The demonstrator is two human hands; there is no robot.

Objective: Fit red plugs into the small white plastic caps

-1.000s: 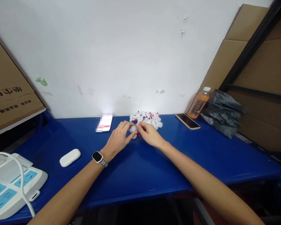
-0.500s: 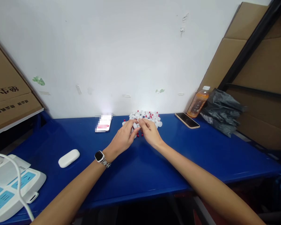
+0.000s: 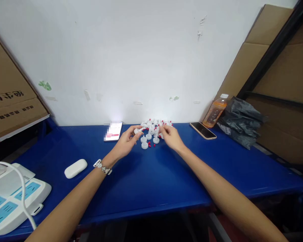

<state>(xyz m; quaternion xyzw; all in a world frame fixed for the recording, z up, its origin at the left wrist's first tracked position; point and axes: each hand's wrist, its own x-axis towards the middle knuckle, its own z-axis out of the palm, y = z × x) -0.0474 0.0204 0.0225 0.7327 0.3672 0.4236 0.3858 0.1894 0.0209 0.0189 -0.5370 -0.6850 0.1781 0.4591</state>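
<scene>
My left hand (image 3: 127, 141) is closed on a white plastic nozzle cap (image 3: 138, 130), held between thumb and fingers left of the pile. My right hand (image 3: 170, 137) is at the right side of the pile, thumb and fingertips pinched together; what they grip, if anything, is too small to make out. Between the hands stand several loose white nozzle caps (image 3: 144, 145) with round bases and narrow spouts. Small red tips (image 3: 149, 144) lie beside them. Behind, against the wall, is a heap of white caps (image 3: 155, 121), many with red tips on.
On the blue table (image 3: 151, 181), a lit phone (image 3: 113, 131) lies left and a dark phone (image 3: 203, 130) right. Farther right are an orange drink bottle (image 3: 215, 111) and a black plastic bag (image 3: 238, 121). A white earbud case (image 3: 76, 168) and power strip (image 3: 20, 201) sit left.
My hands have separated from their meeting point over the pile. The left moved left with a white cap and its wrist turned; the right shifted right. The caps between them are now visible.
</scene>
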